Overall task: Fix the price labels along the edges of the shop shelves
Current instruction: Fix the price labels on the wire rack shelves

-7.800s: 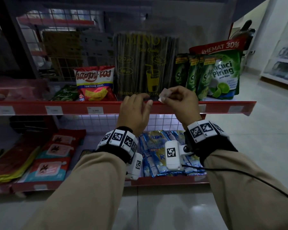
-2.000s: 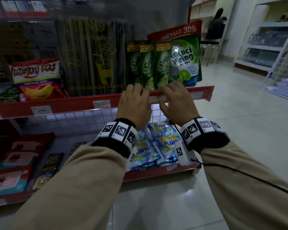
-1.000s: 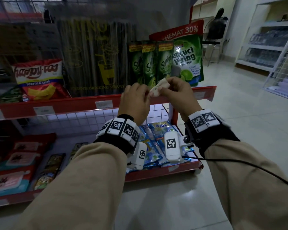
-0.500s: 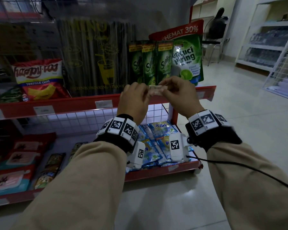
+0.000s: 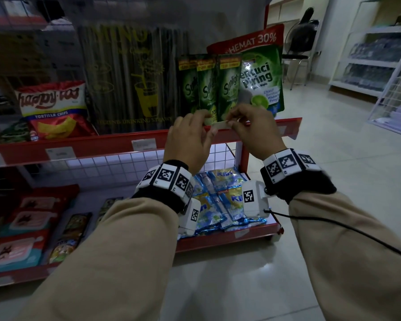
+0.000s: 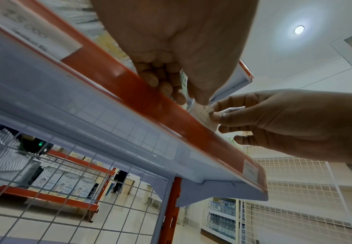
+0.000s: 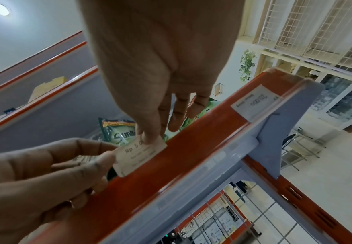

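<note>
- Fingers [image 7: 150,132] of our right hand [image 5: 252,130] pinch the price label [image 7: 141,155] at the red shelf edge [image 7: 202,148].
- Our left hand [image 5: 190,140] pinches its other end.

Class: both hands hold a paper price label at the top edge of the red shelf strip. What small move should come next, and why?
Probably slide the price label down behind the clear cover of the red shelf strip. The right hand and left hand each pinch an end, and the label's lower edge sits at the strip's top lip, not yet seated.
</note>
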A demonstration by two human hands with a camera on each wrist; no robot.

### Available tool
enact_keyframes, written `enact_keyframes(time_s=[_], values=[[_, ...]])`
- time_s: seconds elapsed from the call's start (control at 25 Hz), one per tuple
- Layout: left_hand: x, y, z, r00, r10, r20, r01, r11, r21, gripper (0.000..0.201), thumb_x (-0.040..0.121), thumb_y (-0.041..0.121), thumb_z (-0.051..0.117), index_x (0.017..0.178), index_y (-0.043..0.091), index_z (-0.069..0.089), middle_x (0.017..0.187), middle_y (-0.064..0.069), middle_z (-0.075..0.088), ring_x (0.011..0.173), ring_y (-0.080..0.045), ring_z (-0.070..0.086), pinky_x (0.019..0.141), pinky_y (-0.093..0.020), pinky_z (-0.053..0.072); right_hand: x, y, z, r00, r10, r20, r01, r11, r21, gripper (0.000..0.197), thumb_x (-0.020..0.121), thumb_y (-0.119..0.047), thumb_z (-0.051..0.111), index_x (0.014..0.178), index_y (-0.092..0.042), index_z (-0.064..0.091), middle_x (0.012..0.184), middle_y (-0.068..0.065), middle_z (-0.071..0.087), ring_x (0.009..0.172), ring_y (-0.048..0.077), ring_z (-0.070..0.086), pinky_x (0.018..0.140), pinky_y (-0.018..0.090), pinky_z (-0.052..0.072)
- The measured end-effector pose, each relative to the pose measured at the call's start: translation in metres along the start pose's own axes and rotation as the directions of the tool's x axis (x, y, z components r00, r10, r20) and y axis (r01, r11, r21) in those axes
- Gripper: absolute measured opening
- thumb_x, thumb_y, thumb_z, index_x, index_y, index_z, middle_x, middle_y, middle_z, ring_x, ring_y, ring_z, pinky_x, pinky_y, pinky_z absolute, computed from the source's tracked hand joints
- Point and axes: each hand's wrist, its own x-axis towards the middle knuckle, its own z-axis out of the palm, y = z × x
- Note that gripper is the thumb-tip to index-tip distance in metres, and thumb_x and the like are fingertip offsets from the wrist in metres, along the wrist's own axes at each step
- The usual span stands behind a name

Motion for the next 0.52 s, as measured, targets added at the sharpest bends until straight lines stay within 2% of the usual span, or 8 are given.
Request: enact_keyframes(time_s=[0.04, 0.12, 0.28, 0.52], values=[[0.0, 0.0, 0.001, 1.0, 0.012, 0.015, -0.013, 0.999, 0.038, 0.028, 0.095, 0.033, 0.051, 0.117, 0.017, 0.057, 0.103, -0.005, 0.058, 0.097, -0.025, 0.048, 0.083, -0.038, 0.039, 0.0, 0.001, 0.001, 1.0, -0.004, 0.023, 0.005, 0.999, -0.033, 0.01, 0.084, -0.009, 0.064, 0.09, -0.015, 0.069, 0.088, -0.001, 0.066, 0.091, 0.025, 0.058, 0.083, 0.043, 0.049], [0.001, -0.001, 0.002, 0.999, 0.017, 0.03, -0.02, 0.995, 0.096, 0.023, 0.095, 0.029, 0.051, 0.112, 0.016, 0.061, 0.103, -0.007, 0.056, 0.098, -0.027, 0.047, 0.082, -0.038, 0.038, 0.0, 0.002, 0.001, 0.998, -0.01, 0.067, 0.016, 0.996, -0.089, 0.01, 0.085, -0.013, 0.064, 0.093, -0.017, 0.069, 0.093, 0.003, 0.066, 0.096, 0.029, 0.055, 0.085, 0.047, 0.047], [0.003, -0.002, 0.004, 0.999, 0.001, 0.035, -0.006, 0.987, 0.161, 0.02, 0.094, 0.025, 0.053, 0.108, 0.015, 0.063, 0.102, -0.007, 0.054, 0.098, -0.027, 0.046, 0.082, -0.036, 0.036, -0.002, 0.006, -0.006, 0.991, -0.02, 0.129, 0.043, 0.982, -0.185, 0.014, 0.085, -0.022, 0.065, 0.099, -0.019, 0.065, 0.102, 0.003, 0.063, 0.101, 0.027, 0.054, 0.088, 0.048, 0.045], [0.003, -0.001, 0.005, 0.997, 0.03, 0.064, -0.044, 0.969, 0.244, 0.022, 0.094, 0.027, 0.052, 0.105, 0.013, 0.066, 0.103, -0.008, 0.054, 0.099, -0.028, 0.046, 0.082, -0.038, 0.036, -0.002, 0.01, -0.015, 0.979, 0.016, 0.206, 0.04, 0.964, -0.264, 0.011, 0.085, -0.021, 0.067, 0.095, -0.017, 0.068, 0.104, 0.003, 0.058, 0.106, 0.028, 0.051, 0.092, 0.049, 0.043]])
